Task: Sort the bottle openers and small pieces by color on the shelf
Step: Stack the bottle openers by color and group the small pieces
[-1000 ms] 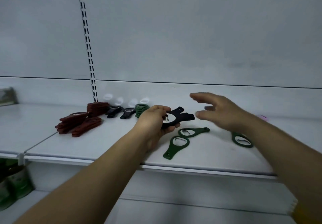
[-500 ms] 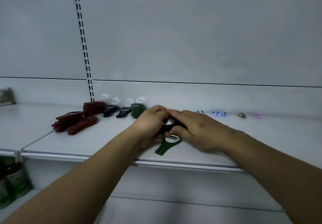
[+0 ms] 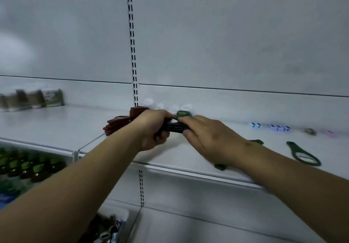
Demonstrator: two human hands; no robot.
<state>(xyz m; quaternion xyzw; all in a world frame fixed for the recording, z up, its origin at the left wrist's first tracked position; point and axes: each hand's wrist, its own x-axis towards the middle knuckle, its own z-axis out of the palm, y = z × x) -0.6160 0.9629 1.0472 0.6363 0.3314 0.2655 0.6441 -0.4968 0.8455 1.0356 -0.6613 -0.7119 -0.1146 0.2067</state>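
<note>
1. Grip of the left hand [image 3: 153, 129] is clamped round the left end of the black bottle openers [image 3: 175, 127], fingers curled under.
2. Grip of the right hand [image 3: 209, 138] is clamped on the right end of the same stack, fingers over the top, thumb below.
3. The black stack is several openers pressed flat together, roughly level, between the two hands over the middle of the shelf [image 3: 56, 127]. Cannot tell if it touches the shelf.
4. The red bottle openers [image 3: 117, 124] are piled on the shelf just behind the left wrist and partly hidden by it. A second red pile [image 3: 138, 111] sits further back, at the foot of the slotted upright [image 3: 133, 53].
5. The green stack [image 3: 182, 113] is at the back wall, right behind the hands, mostly covered.
6. One green bottle opener [image 3: 304, 155] lies flat on the right of the shelf, well apart from the hands, ring end toward the front edge. Green tips [image 3: 220, 166] poke out from under the right forearm, the rest hidden.
7. Small pieces sit in a row at the back right, blurred: light blue piece [image 3: 255, 125], purple pieces [image 3: 279, 128], brownish piece [image 3: 309, 131], pink piece [image 3: 329, 133].
8. Packages [image 3: 34, 99] stand at the back left. Green-capped bottles [image 3: 28, 167] are on the lower shelf at left.
</note>
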